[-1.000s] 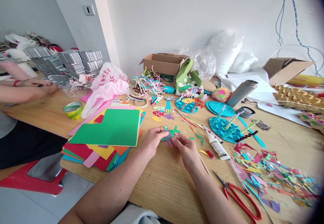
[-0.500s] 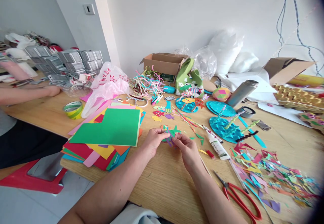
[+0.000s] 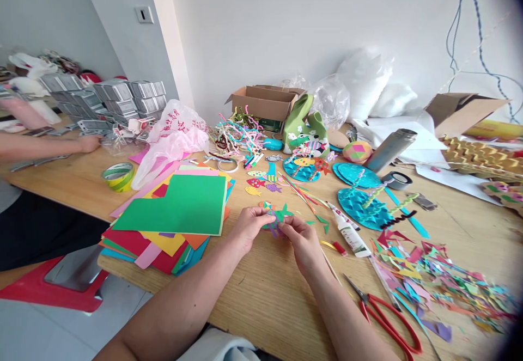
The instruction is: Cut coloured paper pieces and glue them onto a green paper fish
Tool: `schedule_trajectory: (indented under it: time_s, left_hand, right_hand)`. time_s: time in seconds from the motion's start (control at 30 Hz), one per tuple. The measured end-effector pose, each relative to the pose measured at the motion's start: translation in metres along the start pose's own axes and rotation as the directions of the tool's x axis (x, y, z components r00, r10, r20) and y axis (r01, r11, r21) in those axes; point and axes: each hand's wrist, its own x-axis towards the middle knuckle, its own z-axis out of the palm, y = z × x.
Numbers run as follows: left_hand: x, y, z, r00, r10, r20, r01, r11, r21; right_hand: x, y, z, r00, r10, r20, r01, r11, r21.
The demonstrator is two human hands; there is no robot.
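A small green and purple paper cutout (image 3: 285,209) is pinched between my two hands above the table. My left hand (image 3: 251,229) grips its left side with thumb and fingers closed. On the right side, the fingertips of my right hand (image 3: 300,237) press together on it. My fingers cover part of its shape. Just beyond lie several paper fish, among them a yellow fish (image 3: 253,191), a purple fish (image 3: 273,188) and a red fish (image 3: 255,183). An orange-and-green fish (image 3: 265,205) sits right behind my left fingers.
Coloured paper sheets (image 3: 175,208) are stacked at left. A white glue bottle (image 3: 352,237), red-handled scissors (image 3: 388,320) and paper scraps (image 3: 441,279) lie at right. Blue paper discs with pipe cleaners (image 3: 359,208) stand behind. A co-worker's arm (image 3: 49,146) reaches in at far left.
My hands stay nearly in place, the cutout shifting only slightly between them. At far left, the co-worker's arm has moved, and grey strips now show on the table below it.
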Motion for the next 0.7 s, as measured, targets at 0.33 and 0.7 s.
schedule_trajectory:
  time_s: [0.33,0.7]
  left_hand:
    - [-0.0036,0.0085,0.0009,0.997,-0.057,0.052,0.059,0.998,-0.037]
    - [-0.0002,0.0047,-0.0014,0.999,-0.019,0.04,0.02,1.0,-0.008]
  right_hand:
    - [0.0013,0.0018,-0.0032,0.999,-0.001,-0.047,0.004,0.998,0.068]
    - [0.0013,-0.0011,-0.0035,0.998,-0.007,-0.06,0.012,0.997,0.083]
